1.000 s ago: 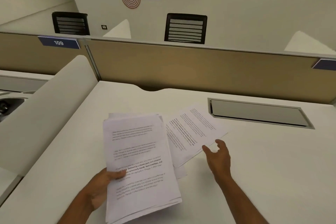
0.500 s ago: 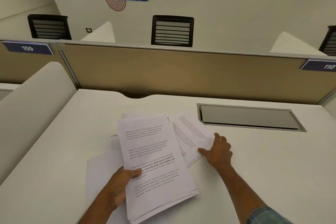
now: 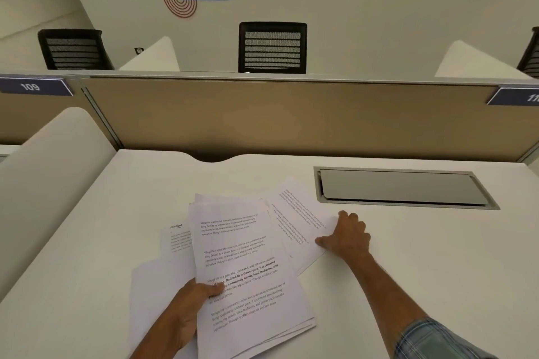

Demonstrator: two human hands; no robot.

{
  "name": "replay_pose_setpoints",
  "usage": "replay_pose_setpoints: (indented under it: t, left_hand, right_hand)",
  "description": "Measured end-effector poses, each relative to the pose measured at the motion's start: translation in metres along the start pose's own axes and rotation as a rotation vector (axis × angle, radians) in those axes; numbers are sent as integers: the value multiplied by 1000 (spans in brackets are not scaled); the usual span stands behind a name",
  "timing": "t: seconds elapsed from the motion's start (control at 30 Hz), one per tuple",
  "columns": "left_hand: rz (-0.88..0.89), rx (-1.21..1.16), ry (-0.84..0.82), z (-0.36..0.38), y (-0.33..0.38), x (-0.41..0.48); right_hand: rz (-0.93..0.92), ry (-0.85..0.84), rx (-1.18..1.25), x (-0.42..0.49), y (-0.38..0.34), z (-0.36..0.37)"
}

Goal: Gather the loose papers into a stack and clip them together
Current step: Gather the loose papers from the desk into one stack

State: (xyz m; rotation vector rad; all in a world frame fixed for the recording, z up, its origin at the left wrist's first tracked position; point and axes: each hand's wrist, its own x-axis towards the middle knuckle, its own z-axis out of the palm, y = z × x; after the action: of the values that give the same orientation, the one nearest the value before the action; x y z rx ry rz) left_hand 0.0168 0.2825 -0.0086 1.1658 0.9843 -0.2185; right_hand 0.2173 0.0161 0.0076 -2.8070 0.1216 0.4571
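My left hand (image 3: 186,310) grips a thick stack of printed papers (image 3: 248,265) at its left edge, thumb on top of the text. The stack is tilted slightly and covers other sheets. To its right lie loose printed sheets (image 3: 294,221), fanned out on the white desk (image 3: 423,265). My right hand (image 3: 348,237) holds their right edge, thumb on the paper and fingers curled over it. More loose sheets (image 3: 175,245) stick out from under the stack on the left. No clip is in view.
A grey cable hatch (image 3: 399,188) is set into the desk just beyond my right hand. A tan partition (image 3: 291,116) closes the desk's far side, and a white curved divider (image 3: 49,178) stands on the left. Black chairs (image 3: 272,48) sit behind the partition.
My right hand reached to the loose sheets on the right and took hold of their edge. The stack in my left hand has shifted a little right and lower over the sheets beneath.
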Motion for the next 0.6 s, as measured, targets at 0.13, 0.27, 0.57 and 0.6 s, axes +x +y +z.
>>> replay_pose_setpoints:
  t: [0.13, 0.27, 0.57, 0.6]
  left_hand:
    - [24, 25, 15, 2, 0, 0]
    - [53, 67, 23, 3, 2, 4]
    - [27, 83, 7, 2, 5, 5]
    - [26, 86, 4, 2, 4, 5]
  right_hand:
    - [-3, 0, -59, -1, -3, 1]
    - [-19, -2, -116, 0, -6, 1]
    - [98, 48, 628, -13, -13, 13]
    - [165, 78, 828, -16, -12, 17]
